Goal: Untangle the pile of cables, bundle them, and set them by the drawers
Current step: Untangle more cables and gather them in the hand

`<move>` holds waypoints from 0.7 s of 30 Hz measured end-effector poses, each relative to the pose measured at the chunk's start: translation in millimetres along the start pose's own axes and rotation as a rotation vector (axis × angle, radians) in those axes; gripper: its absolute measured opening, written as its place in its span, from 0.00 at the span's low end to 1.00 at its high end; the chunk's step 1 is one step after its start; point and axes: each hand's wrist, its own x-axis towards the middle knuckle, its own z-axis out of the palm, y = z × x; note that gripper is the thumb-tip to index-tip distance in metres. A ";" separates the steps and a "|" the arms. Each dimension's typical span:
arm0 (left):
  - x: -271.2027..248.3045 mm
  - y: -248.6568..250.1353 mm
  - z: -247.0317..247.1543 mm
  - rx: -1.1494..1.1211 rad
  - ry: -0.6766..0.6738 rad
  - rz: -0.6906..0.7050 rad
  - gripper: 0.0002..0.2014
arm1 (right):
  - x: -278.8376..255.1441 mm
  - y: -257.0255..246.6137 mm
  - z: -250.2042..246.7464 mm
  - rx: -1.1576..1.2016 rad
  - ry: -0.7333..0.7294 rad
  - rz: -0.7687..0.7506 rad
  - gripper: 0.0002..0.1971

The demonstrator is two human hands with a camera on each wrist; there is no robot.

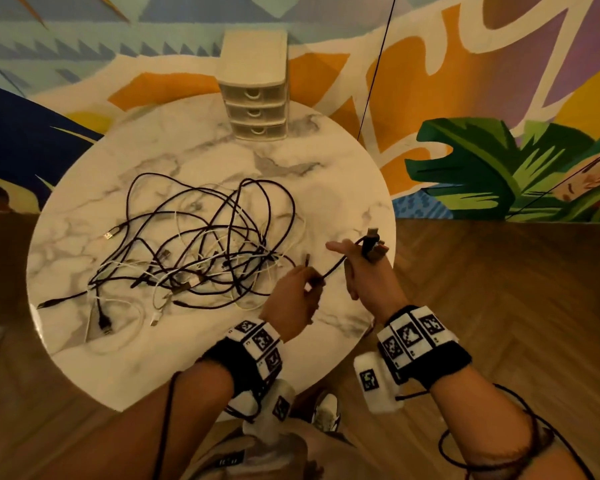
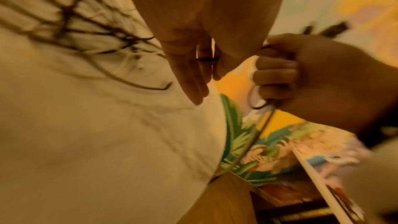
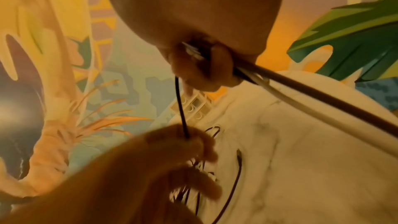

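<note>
A tangle of black and white cables (image 1: pixel 194 251) lies spread over the middle of the round marble table (image 1: pixel 329 199). My right hand (image 1: pixel 364 261) grips one black cable (image 1: pixel 333 268) near its plug end (image 1: pixel 372 237), which sticks up above the fist. My left hand (image 1: pixel 291 292) pinches the same cable a short way along, at the right edge of the pile. In the right wrist view the black cable (image 3: pixel 182 108) runs taut from the right hand (image 3: pixel 200 67) down to the left hand (image 3: pixel 183 144). The small white drawers (image 1: pixel 255 109) stand at the table's far edge.
The table's rim (image 1: pixel 392 216) curves just beyond my right hand, with wooden floor (image 1: pixel 499 289) past it. A painted mural wall (image 1: pixel 465 98) rises behind the table. A thin black cord (image 1: pixel 378 64) hangs down near the drawers. My shoe (image 1: pixel 326 410) shows below the table.
</note>
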 end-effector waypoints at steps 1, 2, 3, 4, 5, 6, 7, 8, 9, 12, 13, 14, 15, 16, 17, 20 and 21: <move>0.1 -12.5 -0.6 -0.018 -0.011 -0.044 0.05 | -1.9 -1.3 -1.2 0.063 -0.006 -0.010 0.15; 2.2 -24.1 -3.0 -0.009 -0.019 -0.062 0.04 | -2.1 0.4 -3.2 0.108 0.000 -0.043 0.16; 5.8 -32.9 -8.3 0.008 -0.031 -0.070 0.05 | -3.2 0.3 -5.4 0.141 0.027 -0.073 0.16; 11.8 -38.9 -15.9 0.039 -0.040 -0.077 0.06 | -3.2 0.5 -8.0 0.183 0.075 -0.102 0.16; 20.7 -43.0 -25.1 0.072 -0.035 -0.095 0.07 | -4.0 -0.8 -12.4 0.244 0.152 -0.129 0.17; 29.7 -44.7 -35.8 0.069 -0.010 -0.126 0.08 | -5.1 -1.8 -18.1 0.319 0.253 -0.145 0.18; 39.1 -43.4 -47.4 0.020 0.025 -0.166 0.10 | -5.2 -3.9 -25.3 0.403 0.365 -0.155 0.18; 47.0 -41.5 -56.7 -0.041 0.066 -0.190 0.12 | -6.5 -6.3 -31.9 0.493 0.447 -0.157 0.20; 52.4 -39.8 -62.4 -0.075 0.101 -0.191 0.13 | -6.6 -7.1 -36.1 0.570 0.484 -0.152 0.21; 47.1 -30.2 -54.0 0.018 0.097 -0.037 0.10 | -5.6 8.0 -27.1 0.603 0.409 -0.118 0.22; 38.4 -26.1 -45.6 0.073 0.086 0.026 0.10 | -6.4 14.9 -17.8 0.576 0.348 -0.111 0.22; 30.7 -24.7 -36.3 0.134 0.073 0.084 0.11 | -7.0 22.1 -8.1 0.548 0.288 -0.093 0.22; 23.3 -22.4 -28.9 0.180 0.066 0.123 0.12 | -7.1 28.7 0.5 0.526 0.228 -0.051 0.23; 17.1 -20.4 -22.3 0.202 0.072 0.140 0.13 | -8.0 34.0 7.7 0.501 0.172 0.011 0.24; 12.7 -17.8 -17.7 0.219 0.081 0.146 0.12 | -8.8 37.5 13.9 0.479 0.114 0.075 0.25; 4.4 -11.2 -9.8 0.192 0.025 0.176 0.12 | -10.5 37.4 26.8 0.436 -0.051 0.128 0.19; 1.6 -10.9 -8.8 0.174 -0.007 0.186 0.15 | -9.3 34.5 29.6 0.421 -0.060 0.120 0.18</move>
